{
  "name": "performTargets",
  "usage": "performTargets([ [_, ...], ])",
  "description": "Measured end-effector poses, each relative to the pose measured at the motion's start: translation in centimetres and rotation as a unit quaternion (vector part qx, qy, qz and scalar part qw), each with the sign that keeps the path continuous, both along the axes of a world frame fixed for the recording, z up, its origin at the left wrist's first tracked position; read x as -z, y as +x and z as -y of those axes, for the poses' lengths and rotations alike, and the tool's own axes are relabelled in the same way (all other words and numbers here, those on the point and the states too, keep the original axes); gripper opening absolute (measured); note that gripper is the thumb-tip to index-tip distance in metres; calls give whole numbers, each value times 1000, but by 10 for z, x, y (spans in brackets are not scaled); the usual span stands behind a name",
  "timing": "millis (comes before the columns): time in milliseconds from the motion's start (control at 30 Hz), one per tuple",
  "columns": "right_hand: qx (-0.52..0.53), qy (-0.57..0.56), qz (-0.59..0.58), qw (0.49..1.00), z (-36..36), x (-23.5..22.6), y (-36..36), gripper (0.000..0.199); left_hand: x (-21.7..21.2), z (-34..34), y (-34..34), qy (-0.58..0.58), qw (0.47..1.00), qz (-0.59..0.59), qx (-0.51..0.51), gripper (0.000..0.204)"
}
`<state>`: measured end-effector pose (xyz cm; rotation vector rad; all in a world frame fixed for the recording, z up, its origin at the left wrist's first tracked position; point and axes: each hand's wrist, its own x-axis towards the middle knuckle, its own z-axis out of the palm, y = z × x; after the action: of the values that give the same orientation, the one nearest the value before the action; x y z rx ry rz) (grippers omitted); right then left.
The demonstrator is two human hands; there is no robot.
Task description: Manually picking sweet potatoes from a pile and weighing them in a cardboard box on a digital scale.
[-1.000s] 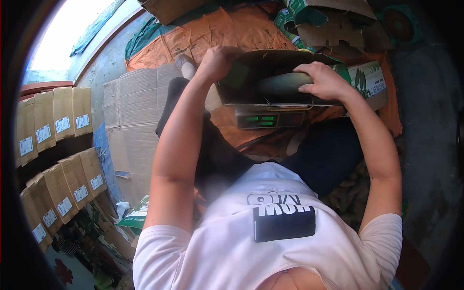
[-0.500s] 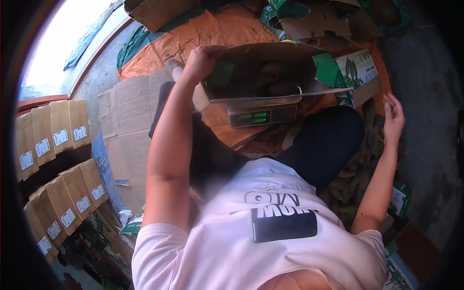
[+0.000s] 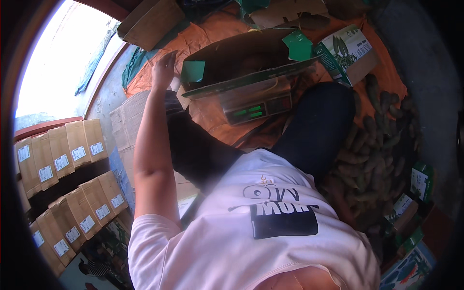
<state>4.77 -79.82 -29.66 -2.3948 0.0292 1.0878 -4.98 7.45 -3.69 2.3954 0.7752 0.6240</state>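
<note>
An open cardboard carton (image 3: 251,77) with green flaps rests tilted on a digital scale (image 3: 258,107), whose display is lit green. The carton's inside is dark, so its contents are hard to make out. My left hand (image 3: 164,70) is raised just past the carton's left end, apart from it, with its fingers loosely extended and nothing seen in them. My right hand does not show; that side of my body is dark beside a pile of long, brownish root-like produce (image 3: 372,150) on the floor by my right knee.
A printed green and white box (image 3: 348,53) stands right of the carton on an orange sheet (image 3: 386,63). Labelled brown cartons (image 3: 72,212) line the left side in rows. Flattened cardboard (image 3: 126,121) lies by my left leg. Small green boxes (image 3: 422,181) sit at the right.
My left hand has let go of the carton's edge and moved left. My right hand has left the view at the right. The carton's near flap has turned, showing its green side.
</note>
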Motion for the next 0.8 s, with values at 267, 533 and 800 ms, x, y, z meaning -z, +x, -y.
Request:
performTargets([
  [267, -36, -44, -16, 998, -76, 51, -59, 39, -5, -24, -71, 91, 987, -131, -7, 30],
  [533, -60, -63, 14, 996, -102, 62, -117, 44, 20, -59, -104, -235, 963, -76, -105, 34],
  [800, -103, -145, -13, 984, -59, 33, -164, 50, 28, -102, -116, 102, 978, -167, 76, 31],
])
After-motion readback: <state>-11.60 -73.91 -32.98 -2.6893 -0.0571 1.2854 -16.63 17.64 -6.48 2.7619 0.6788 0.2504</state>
